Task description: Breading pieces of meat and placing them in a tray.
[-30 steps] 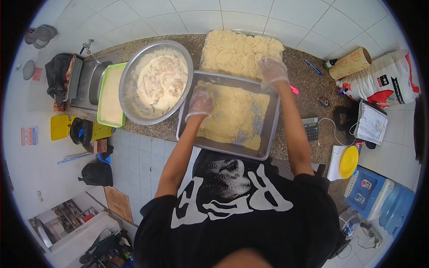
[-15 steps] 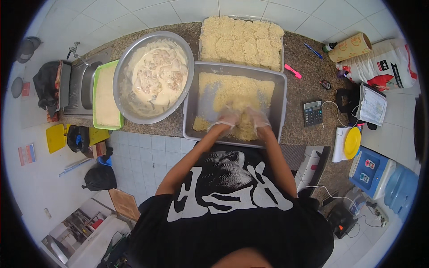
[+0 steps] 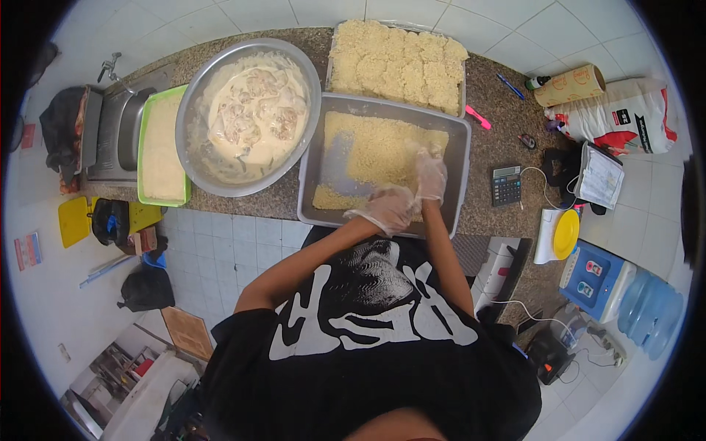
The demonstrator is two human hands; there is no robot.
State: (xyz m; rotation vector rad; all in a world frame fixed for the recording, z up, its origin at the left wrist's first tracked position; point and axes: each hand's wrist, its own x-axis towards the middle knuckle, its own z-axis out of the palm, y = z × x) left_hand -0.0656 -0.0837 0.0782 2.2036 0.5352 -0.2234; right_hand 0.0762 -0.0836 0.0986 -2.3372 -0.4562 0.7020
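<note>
Both my hands wear clear plastic gloves and are inside a grey rectangular tub [image 3: 309,158]. A layer of pale yellow breadcrumbs [image 3: 379,147] covers much of its floor. Close to the tub's near side, my left hand [image 3: 392,208] is curled over, palm down; whatever lies under its fingers is hidden. My right hand [image 3: 431,176] reaches farther in, along the tub's right side, its fingers apart and touching the crumbs. Left of the tub stands a wide metal bowl [image 3: 193,140] holding raw pieces of meat [image 3: 257,110] in creamy batter.
Behind the tub, a tray of crumb-coated pieces [image 3: 397,62] sits against the wall. A green-rimmed tray of pale powder [image 3: 163,151] is left of the bowl, near the sink [image 3: 129,140]. A pink marker [image 3: 478,117], blue pen [image 3: 510,86] and calculator [image 3: 506,185] lie to the right.
My hands were side by side around a mound of crumbs. The right has moved farther into the tub; the left has shifted slightly right and turned over the near crumbs. The view has shifted slightly.
</note>
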